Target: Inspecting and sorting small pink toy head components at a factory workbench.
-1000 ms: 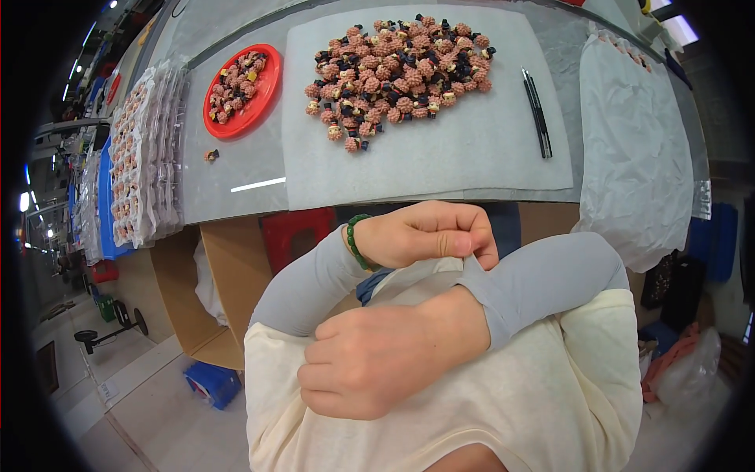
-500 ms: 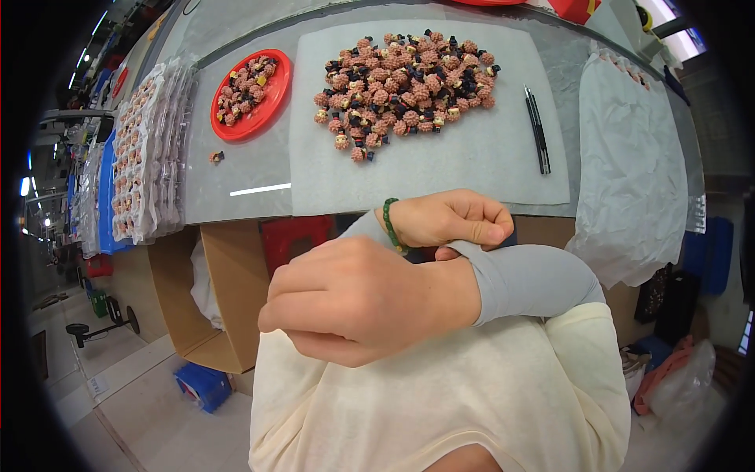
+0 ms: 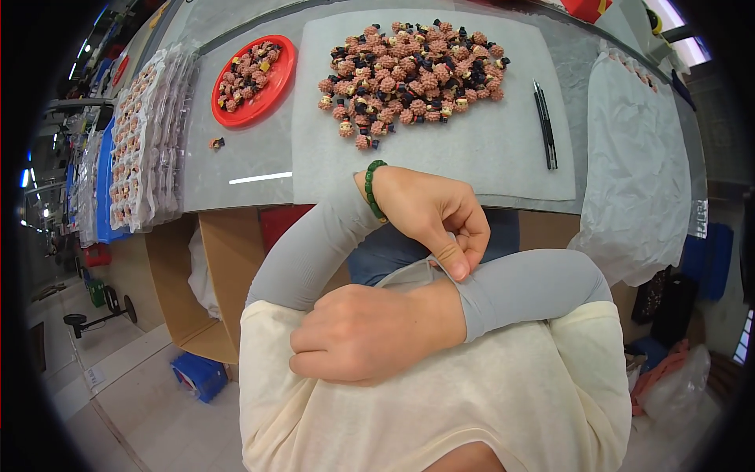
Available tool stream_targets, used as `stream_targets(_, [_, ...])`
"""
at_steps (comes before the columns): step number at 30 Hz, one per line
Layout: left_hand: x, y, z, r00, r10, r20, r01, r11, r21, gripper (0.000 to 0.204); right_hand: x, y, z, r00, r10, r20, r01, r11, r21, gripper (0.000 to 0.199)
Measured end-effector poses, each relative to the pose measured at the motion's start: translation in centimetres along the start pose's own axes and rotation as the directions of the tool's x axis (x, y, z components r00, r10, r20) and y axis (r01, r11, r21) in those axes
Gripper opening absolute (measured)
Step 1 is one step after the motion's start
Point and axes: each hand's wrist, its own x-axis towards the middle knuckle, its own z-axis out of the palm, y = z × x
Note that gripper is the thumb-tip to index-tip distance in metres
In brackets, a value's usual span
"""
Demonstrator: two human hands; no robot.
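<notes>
My left hand [image 3: 431, 211], with a green beaded bracelet [image 3: 370, 191] at its wrist, reaches across in front of me. Its thumb and fingers pinch the cuff of the grey arm sleeve [image 3: 527, 287] on my right forearm, pulling the edge up from the wrist. My right hand [image 3: 354, 334] is held close to the cream shirt [image 3: 464, 393], its fingers curled closed and its palm hidden; nothing shows in it. Another grey sleeve [image 3: 314, 244] covers my left forearm. Beyond the hands, a pile of small pink-and-dark figurines [image 3: 413, 79] lies on a white foam sheet [image 3: 472, 165].
On the table's left, a red plate [image 3: 277, 98] holds more figurines, one loose figurine [image 3: 217, 143] lying below it. Stacked clear trays [image 3: 149, 141] stand at the far left. Pens [image 3: 544, 126] lie right of the pile, near a white plastic bag [image 3: 633, 149]. Below is a cardboard box [image 3: 224, 259].
My left hand has come nearer my body, pulling the cuff, and its forearm now shows. My right hand has shifted slightly right and down. The pile appears a little higher in view.
</notes>
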Motion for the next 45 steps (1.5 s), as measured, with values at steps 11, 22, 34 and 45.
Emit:
stream_targets(11, [-0.2, 0.6, 1.4, 0.971, 0.238, -0.012, -0.233, 0.959, 0.159, 0.014, -0.1, 0.0, -0.1, 1.000, 0.015, 0.017, -0.015, 1.000, 0.002, 0.013])
stream_targets(22, [0.0, -1.8, 2.6, 0.916, 0.171, -0.364, -0.233, 0.963, -0.135, 0.021, -0.1, -0.4, 0.2, 0.998, 0.039, 0.050, -0.038, 0.999, -0.007, 0.012])
stream_targets(34, [4.4, -6.7, 1.1, 0.687, 0.549, -0.475, -0.638, 0.145, -0.756, 0.028, 4.9, 4.1, -12.7, 0.672, 0.436, -0.598, -0.291, 0.899, 0.328, 0.015])
stream_targets(45, [4.2, -4.4, 0.0, 0.389, 0.088, -0.917, -0.750, 0.608, -0.260, 0.013, 0.4, 12.2, -18.7, 0.270, 0.521, -0.810, -0.468, 0.806, 0.363, 0.011])
